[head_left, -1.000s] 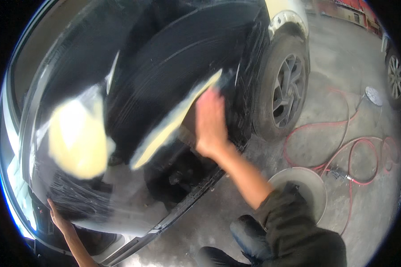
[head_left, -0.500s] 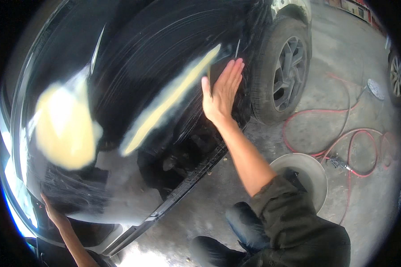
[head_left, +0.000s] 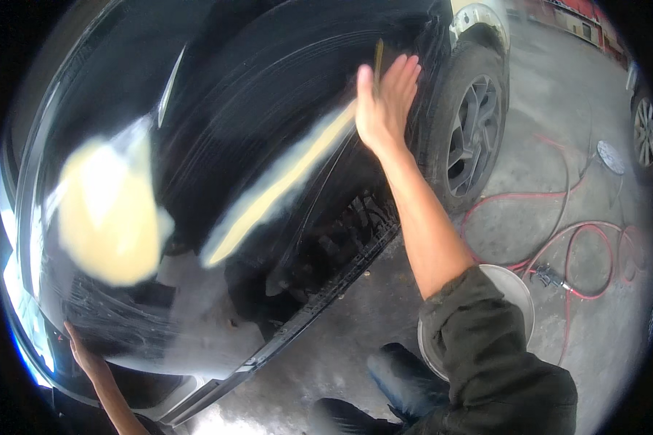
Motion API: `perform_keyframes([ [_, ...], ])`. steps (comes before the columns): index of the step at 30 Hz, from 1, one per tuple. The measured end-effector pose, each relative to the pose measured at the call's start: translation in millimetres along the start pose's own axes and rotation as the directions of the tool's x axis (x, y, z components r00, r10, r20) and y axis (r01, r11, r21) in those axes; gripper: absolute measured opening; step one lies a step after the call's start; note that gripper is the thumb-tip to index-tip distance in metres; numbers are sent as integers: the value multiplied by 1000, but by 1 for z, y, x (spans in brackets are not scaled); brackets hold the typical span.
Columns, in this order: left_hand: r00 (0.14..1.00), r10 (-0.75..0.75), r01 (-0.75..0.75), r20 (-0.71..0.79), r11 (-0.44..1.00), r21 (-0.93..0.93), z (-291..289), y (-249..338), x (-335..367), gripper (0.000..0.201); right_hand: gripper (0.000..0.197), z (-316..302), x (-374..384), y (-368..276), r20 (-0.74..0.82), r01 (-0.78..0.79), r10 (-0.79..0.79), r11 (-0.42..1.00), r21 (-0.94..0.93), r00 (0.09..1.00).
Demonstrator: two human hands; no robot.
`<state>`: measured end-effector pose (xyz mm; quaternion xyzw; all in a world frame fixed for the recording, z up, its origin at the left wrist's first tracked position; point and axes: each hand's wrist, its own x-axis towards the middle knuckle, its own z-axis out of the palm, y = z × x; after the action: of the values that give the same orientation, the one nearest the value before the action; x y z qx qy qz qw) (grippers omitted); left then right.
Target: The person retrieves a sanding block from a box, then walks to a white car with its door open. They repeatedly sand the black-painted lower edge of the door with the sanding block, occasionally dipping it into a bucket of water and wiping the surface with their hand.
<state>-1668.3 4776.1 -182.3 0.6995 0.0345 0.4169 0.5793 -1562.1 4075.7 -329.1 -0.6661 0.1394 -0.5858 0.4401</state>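
A black car door panel (head_left: 218, 94) fills the left, with scuffed, dull areas over its gloss. It bears a long yellowish filler streak (head_left: 283, 185) and a broad filler patch (head_left: 112, 225). My right hand (head_left: 387, 105) presses flat near the streak's upper end, fingers together and thumb apart. Between thumb and palm it keeps a thin dark sheet, apparently sandpaper (head_left: 379, 61), of which only a brownish edge shows. My left hand (head_left: 87, 360) rests with fingers stretched out on the panel's lower left edge, holding nothing.
A wheel (head_left: 471, 130) stands right of the panel. Under my right arm, a round pale bucket (head_left: 519, 293) sits on the concrete floor. A red hose (head_left: 595, 296) with a metal fitting coils beyond it. Another car's wheel (head_left: 646, 127) is at the far right.
My right hand has slid up and to the right with the sheet, toward the wheel. My left hand stays at the panel's edge. The whole view has shifted slightly.
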Motion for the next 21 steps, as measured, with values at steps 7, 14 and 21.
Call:
perform_keyframes([
  [7,992,58,-61,108,998,25,-2,-12,18,86,69,43,-228,-145,549,694,-535,710,-119,642],
  [14,999,-14,10,38,995,97,-35,-7,14,90,83,-7,-110,-86,757,661,-50,528,-534,651],
  [21,995,78,-82,62,995,61,-2,-12,17,80,102,20,-134,1,51,-43,50,990,-132,997],
])
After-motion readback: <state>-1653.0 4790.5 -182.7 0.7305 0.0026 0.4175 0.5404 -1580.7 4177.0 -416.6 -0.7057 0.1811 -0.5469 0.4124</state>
